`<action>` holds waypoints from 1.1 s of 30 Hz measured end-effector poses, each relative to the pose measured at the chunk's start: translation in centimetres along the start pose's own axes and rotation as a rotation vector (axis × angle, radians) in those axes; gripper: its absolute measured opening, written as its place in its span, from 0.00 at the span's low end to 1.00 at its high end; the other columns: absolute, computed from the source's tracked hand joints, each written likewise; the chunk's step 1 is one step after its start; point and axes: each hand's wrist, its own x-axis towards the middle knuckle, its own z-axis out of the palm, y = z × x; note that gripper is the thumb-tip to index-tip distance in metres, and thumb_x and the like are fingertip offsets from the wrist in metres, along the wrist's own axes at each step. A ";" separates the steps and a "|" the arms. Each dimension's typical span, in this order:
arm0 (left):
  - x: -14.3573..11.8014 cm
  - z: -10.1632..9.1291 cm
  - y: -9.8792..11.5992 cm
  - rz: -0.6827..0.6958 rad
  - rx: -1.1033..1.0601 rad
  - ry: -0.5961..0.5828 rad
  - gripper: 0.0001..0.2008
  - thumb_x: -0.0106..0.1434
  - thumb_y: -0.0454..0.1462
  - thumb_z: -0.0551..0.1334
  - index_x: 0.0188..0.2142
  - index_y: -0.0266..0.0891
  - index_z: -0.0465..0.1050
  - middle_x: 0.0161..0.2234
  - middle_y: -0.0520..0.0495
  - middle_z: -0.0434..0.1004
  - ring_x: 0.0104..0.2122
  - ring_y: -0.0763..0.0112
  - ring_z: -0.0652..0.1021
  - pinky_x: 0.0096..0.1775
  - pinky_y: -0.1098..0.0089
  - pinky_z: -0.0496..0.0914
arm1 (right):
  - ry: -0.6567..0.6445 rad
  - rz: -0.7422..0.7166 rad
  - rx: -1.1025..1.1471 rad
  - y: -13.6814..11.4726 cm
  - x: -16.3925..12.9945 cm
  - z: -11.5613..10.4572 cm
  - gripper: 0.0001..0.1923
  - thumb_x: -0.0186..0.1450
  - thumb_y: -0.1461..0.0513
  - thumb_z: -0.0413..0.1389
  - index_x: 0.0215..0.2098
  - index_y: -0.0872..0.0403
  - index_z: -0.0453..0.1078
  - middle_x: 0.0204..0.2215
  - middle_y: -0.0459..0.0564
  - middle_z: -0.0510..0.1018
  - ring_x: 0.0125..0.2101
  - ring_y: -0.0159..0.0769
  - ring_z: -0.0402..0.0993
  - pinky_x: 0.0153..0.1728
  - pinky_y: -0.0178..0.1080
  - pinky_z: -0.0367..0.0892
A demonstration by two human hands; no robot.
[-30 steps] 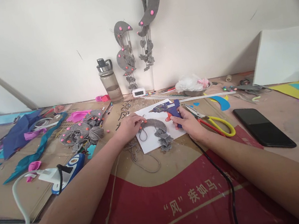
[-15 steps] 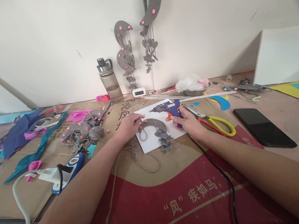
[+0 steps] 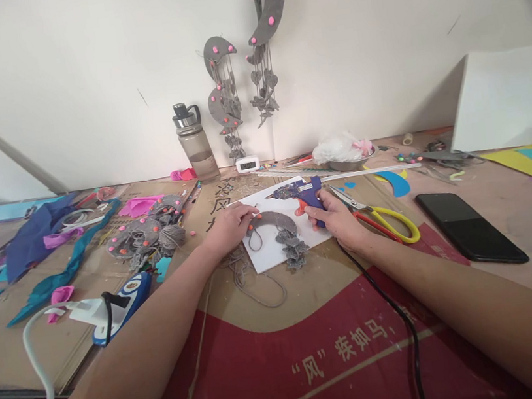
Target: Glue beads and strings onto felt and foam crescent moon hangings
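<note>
My right hand (image 3: 338, 217) is wrapped round the handle of a blue glue gun (image 3: 313, 201) with an orange trigger. Its nozzle points left, above a grey felt crescent (image 3: 276, 220) that lies on a white board (image 3: 267, 260). My left hand (image 3: 229, 226) is palm down at the crescent's left end, fingers reaching out over it near a small orange pompom (image 3: 259, 216); the undersides of the fingers are hidden. Grey crocheted pieces (image 3: 293, 248) bunch at the crescent's right end. Loose grey yarn (image 3: 263, 299) trails over the cardboard below the board.
Yellow-and-red-handled scissors (image 3: 392, 221) and a black phone (image 3: 470, 227) lie to the right. A water bottle (image 3: 196, 146) and small clock (image 3: 247, 164) stand behind. Left are grey pompom-dotted pieces (image 3: 145, 233) and a power strip (image 3: 123, 309). The gun's black cord (image 3: 401, 319) runs toward me.
Both hands and the glue gun stay almost in place. The larger crescent mobile hanging on the wall has swung slightly left.
</note>
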 end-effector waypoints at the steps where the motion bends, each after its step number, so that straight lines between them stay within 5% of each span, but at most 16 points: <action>1: 0.0 0.0 0.0 -0.010 0.002 0.009 0.15 0.66 0.34 0.52 0.42 0.40 0.78 0.41 0.45 0.80 0.42 0.66 0.77 0.48 0.65 0.69 | -0.002 -0.002 0.003 0.1 0.0 0.0 0.18 0.58 0.52 0.61 0.40 0.50 0.61 0.32 0.44 0.78 0.22 0.27 0.62 0.24 0.34 0.63; 11: 0.0 0.0 0.0 0.022 0.003 -0.005 0.15 0.66 0.33 0.52 0.39 0.40 0.79 0.39 0.45 0.79 0.40 0.67 0.77 0.46 0.67 0.70 | 0.047 -0.031 0.083 -0.4 -0.3 0.2 0.20 0.54 0.53 0.64 0.39 0.49 0.62 0.35 0.44 0.76 0.27 0.30 0.66 0.21 0.32 0.63; 19: 0.2 -1.0 -0.2 -0.071 -0.019 0.095 0.14 0.64 0.34 0.53 0.43 0.39 0.77 0.40 0.45 0.79 0.41 0.67 0.77 0.47 0.65 0.70 | 0.037 -0.132 0.121 -0.6 -0.7 0.4 0.18 0.57 0.53 0.61 0.40 0.48 0.59 0.38 0.45 0.77 0.25 0.29 0.64 0.20 0.33 0.61; 33: -0.1 -0.1 0.2 0.037 0.031 -0.065 0.16 0.68 0.40 0.52 0.45 0.41 0.77 0.42 0.44 0.76 0.43 0.65 0.76 0.50 0.64 0.67 | 0.123 -0.317 -0.046 -1.9 -1.4 0.8 0.17 0.61 0.57 0.58 0.48 0.47 0.63 0.37 0.47 0.77 0.27 0.32 0.64 0.32 0.39 0.64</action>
